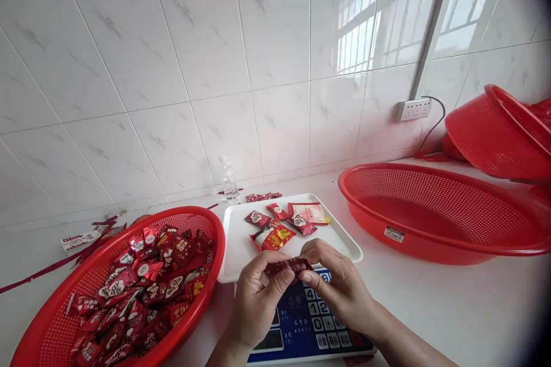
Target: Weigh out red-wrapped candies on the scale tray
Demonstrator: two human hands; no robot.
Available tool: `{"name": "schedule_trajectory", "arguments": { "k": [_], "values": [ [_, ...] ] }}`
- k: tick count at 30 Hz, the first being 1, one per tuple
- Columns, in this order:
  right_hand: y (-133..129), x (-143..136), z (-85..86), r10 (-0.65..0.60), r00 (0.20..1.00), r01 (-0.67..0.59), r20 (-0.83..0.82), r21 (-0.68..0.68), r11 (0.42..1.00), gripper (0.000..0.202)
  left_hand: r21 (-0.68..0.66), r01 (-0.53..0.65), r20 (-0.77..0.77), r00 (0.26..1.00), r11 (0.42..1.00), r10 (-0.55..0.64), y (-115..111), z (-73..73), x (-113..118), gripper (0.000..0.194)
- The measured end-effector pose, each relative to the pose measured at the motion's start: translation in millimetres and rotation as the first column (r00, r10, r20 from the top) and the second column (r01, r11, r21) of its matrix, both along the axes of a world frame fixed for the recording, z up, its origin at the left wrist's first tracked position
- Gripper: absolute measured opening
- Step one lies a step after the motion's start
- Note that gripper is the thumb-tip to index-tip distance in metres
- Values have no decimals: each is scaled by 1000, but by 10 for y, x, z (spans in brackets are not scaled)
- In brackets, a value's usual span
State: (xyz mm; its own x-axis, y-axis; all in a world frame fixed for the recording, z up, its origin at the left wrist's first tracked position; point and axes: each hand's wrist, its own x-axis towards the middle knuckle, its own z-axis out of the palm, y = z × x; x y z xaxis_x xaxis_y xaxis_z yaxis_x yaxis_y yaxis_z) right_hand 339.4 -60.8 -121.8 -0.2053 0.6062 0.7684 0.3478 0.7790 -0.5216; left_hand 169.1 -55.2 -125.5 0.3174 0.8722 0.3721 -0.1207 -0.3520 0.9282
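Between them, my left hand (261, 292) and my right hand (338, 275) pinch a small dark-red candy packet (289, 266) by its two ends. They hold it above the blue keypad of a weighing scale (295, 321). Just beyond my fingers is the scale's white tray (236, 223). On it lie a red-and-gold packet (275, 235), several small dark-red packets (301, 222) and a flat pink-and-white packet (312, 212). Part of the keypad and display is hidden by my hands.
A red perforated basket (217, 235) full of wrapped candies stands at left. Another red basket (383, 212) is at right, with more baskets (495, 126) behind it. A clear bottle (229, 180) and a power strip (414, 109) are near the tiled wall. Ribbons and a box (80, 241) lie far left.
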Motion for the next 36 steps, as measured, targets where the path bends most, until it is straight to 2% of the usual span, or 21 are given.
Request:
{"name": "schedule_trajectory", "arguments": {
  "k": [4,11,16,19,25,30,32,35,36],
  "values": [
    [-5,19,17,10,1000,-10,6,64,998,19,-15,-5,33,999,1000,6,-17,-1,18,16],
    [-22,52,-58,-92,994,105,-66,239,965,34,-115,-18,130,991,993,33,-16,-22,56,30],
    [-68,53,-115,-115,990,137,-86,333,933,46,-184,153,149,981,971,-126,-10,-69,73,35],
    [-54,22,-164,-97,993,114,-66,364,924,51,-160,202,176,969,966,-174,-15,-92,73,45],
    [-41,-12,-170,-24,999,14,31,280,960,55,-99,102,99,991,990,-92,-12,-135,51,34],
    [-82,-4,-115,25,996,-13,-87,137,991,45,-99,14,24,1000,995,-12,-55,-83,17,35],
    [-86,-7,-94,35,991,-23,-129,89,996,38,-33,0,-57,998,999,-2,-86,-25,12,35],
    [-89,-21,-50,31,994,-27,-106,40,999,12,83,30,-153,988,996,-17,-118,48,19,32],
    [-91,-27,-35,27,996,-25,-90,25,999,12,114,31,-172,985,993,-11,-121,58,23,31]
  ]
}}
